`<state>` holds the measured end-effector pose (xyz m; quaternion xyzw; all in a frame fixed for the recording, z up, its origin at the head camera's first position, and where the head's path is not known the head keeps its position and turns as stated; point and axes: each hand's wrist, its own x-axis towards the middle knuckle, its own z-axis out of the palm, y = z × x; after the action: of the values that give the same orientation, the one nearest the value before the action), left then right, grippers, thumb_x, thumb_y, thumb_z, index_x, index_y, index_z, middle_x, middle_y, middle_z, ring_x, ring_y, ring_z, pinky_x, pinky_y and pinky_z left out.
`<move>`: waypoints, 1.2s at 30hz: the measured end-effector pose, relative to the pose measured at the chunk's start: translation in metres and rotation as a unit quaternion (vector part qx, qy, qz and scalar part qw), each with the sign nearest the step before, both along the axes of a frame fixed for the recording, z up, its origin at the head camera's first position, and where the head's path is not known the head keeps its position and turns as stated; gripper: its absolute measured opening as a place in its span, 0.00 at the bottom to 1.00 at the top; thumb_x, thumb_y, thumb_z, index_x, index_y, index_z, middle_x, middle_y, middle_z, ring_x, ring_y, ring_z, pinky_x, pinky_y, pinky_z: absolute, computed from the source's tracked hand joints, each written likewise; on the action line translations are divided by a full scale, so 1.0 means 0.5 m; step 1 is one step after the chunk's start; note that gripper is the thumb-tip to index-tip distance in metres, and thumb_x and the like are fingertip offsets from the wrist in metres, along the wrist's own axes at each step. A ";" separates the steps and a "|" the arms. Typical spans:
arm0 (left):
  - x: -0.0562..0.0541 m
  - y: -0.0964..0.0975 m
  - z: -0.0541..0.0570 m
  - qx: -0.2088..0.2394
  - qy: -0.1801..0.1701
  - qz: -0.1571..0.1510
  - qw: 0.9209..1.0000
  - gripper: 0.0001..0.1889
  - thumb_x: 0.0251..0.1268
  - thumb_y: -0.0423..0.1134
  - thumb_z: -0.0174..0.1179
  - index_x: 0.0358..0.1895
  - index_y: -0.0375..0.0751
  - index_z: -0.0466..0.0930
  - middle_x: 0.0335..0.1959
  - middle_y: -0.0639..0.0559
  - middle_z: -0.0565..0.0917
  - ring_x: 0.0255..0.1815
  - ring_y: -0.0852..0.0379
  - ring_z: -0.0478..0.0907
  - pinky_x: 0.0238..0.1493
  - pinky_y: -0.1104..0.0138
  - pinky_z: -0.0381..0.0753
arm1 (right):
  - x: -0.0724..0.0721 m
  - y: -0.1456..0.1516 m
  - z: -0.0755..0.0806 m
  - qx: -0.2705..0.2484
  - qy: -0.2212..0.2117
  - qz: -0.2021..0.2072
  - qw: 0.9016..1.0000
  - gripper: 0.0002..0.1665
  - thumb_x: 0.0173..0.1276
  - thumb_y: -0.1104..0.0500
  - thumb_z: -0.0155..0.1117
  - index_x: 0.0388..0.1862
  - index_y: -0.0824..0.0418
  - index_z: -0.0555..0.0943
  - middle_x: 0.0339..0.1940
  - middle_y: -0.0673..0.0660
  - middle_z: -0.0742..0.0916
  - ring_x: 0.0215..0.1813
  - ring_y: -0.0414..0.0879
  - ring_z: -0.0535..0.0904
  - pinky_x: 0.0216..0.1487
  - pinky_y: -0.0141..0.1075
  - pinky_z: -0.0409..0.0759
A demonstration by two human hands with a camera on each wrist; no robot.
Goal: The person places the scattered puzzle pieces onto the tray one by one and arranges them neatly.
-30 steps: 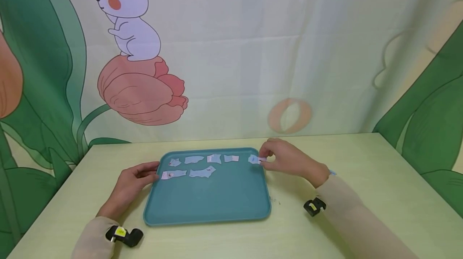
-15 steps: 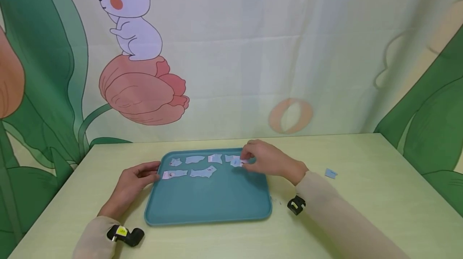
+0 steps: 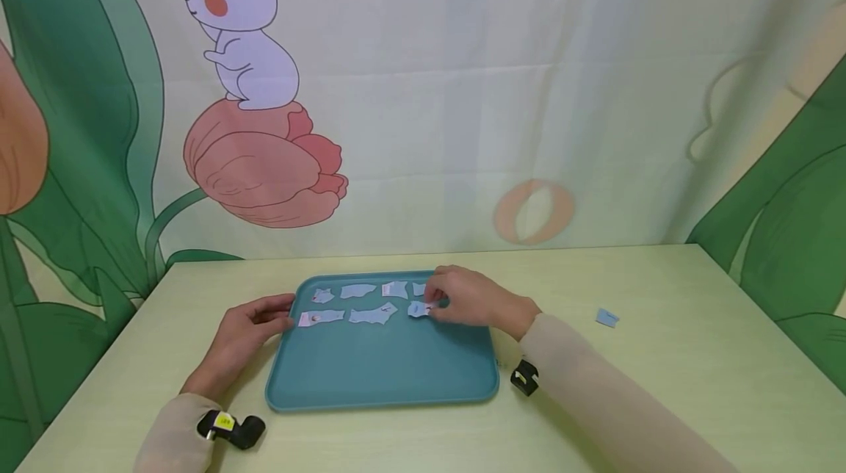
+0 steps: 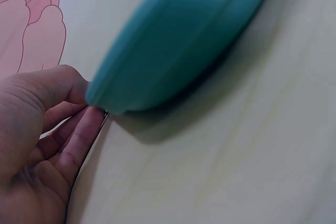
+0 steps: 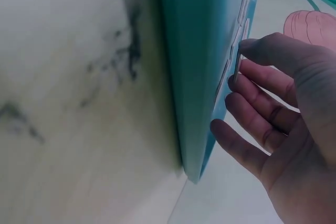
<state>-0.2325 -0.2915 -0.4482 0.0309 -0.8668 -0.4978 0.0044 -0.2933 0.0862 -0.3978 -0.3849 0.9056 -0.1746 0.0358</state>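
My right hand [image 3: 472,300] is over the right half of the teal tray [image 3: 383,377]. Between thumb and fingers it pinches a small light-blue paper piece [image 3: 416,309], low over the tray or touching it; I cannot tell which. Other irregular blue and pink paper pieces lie in two rows: a long piece [image 3: 320,318] and a jagged piece [image 3: 373,313] in the nearer row, several behind. The right hand partly hides the rightmost back piece [image 3: 419,289]. My left hand [image 3: 241,337] touches the tray's left rim with its thumb and fingers, seen close in the left wrist view.
A loose blue paper piece [image 3: 607,318] lies on the pale table [image 3: 581,399] right of the tray. Dark marks [image 5: 118,51] show on the tabletop beside the tray. Behind the table hangs a printed curtain [image 3: 429,91] with a rabbit and flowers.
The right hand has carried its paper piece leftward from the tray's right rim, then lower into the nearer row. The loose piece on the table has come into full view. The left hand stays put.
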 end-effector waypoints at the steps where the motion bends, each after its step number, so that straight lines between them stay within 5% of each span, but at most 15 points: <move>1: 0.000 0.000 0.000 -0.002 0.001 0.000 1.000 0.26 0.77 0.34 0.65 0.75 0.34 0.75 0.68 0.35 0.80 0.65 0.41 0.80 0.64 0.61 0.82 | 0.000 -0.002 -0.001 0.003 -0.001 -0.001 1.000 0.07 0.72 0.59 0.74 0.46 0.60 0.88 0.44 0.51 0.84 0.48 0.45 0.81 0.56 0.40 0.83; 23: 0.000 0.002 0.004 -0.005 0.006 -0.004 1.000 0.26 0.77 0.33 0.64 0.75 0.33 0.74 0.69 0.35 0.80 0.65 0.40 0.80 0.62 0.65 0.83 | 0.005 -0.020 -0.004 0.020 0.018 0.006 1.000 0.09 0.73 0.58 0.74 0.49 0.58 0.90 0.44 0.51 0.85 0.47 0.46 0.79 0.56 0.42 0.83; 36: 0.001 0.001 0.002 -0.006 -0.002 0.003 1.000 0.27 0.77 0.34 0.65 0.75 0.33 0.75 0.68 0.35 0.80 0.65 0.40 0.80 0.66 0.56 0.81 | 0.011 -0.005 0.002 -0.006 0.005 -0.007 1.000 0.09 0.74 0.58 0.72 0.49 0.61 0.90 0.46 0.52 0.86 0.51 0.48 0.82 0.60 0.43 0.83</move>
<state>-0.2320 -0.2912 -0.4472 0.0340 -0.8696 -0.4926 0.0045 -0.2875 0.0839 -0.3971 -0.3799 0.9073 -0.1783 0.0278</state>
